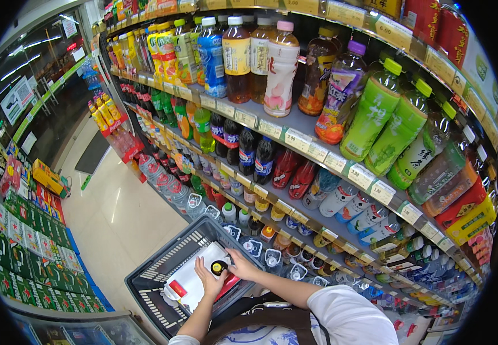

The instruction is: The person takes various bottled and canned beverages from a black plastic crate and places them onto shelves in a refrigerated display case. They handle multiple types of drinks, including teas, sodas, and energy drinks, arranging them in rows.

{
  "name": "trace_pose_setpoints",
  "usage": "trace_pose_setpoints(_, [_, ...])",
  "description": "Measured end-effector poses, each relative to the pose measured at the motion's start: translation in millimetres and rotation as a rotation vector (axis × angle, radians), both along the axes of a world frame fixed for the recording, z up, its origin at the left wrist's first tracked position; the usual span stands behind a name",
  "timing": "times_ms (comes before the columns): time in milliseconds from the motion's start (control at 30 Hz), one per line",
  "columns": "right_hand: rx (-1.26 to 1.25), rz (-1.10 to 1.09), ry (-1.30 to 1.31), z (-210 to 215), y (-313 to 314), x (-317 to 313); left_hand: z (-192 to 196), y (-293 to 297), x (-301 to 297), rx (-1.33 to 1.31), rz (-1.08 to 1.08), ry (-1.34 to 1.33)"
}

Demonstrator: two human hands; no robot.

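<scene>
Lower centre of the frame: both hands meet over a dark shopping basket (163,270), the left hand (209,280) and right hand (242,265) pinching a small bottle with a black-and-yellow cap (219,268) between curled fingers. The bottle sits above a white package (194,276) lying in the basket. Shelves of drink bottles (318,115) fill the upper right.

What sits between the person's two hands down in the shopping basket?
In the head view, a small round black-and-yellow object sits between the left hand and the right hand, above a white package in the basket.
</scene>
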State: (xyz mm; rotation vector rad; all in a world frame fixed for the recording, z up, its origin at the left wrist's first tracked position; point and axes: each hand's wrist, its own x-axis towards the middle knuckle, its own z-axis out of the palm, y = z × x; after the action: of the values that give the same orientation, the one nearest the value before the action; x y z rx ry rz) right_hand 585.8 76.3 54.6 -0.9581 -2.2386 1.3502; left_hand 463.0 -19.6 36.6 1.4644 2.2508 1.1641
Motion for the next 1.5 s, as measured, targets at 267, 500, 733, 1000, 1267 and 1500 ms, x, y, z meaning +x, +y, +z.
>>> trace_pose_setpoints(267, [0.810,-0.873,0.639,241,106,42,229,171,35,0.562,-0.590,-0.012])
trace_pose_setpoints(500, [0.803,-0.947,0.551,303,157,79,371,301,136,0.607,-0.866,-0.295])
trace_pose_setpoints(733, [0.721,-0.960,0.480,301,170,89,384,321,159,0.450,-0.584,-0.241])
trace_pose_setpoints(1000, [0.694,-0.598,0.624,313,120,84,360,218,102,0.698,-0.681,-0.158])
trace_pose_setpoints(1267, [0.446,0.080,0.410,224,51,47,233,85,20,0.394,-0.461,-0.076])
trace_pose_setpoints(1500, [-0.136,0.539,0.216,87,-14,-17,101,-33,-15,0.012,-0.020,-0.364])
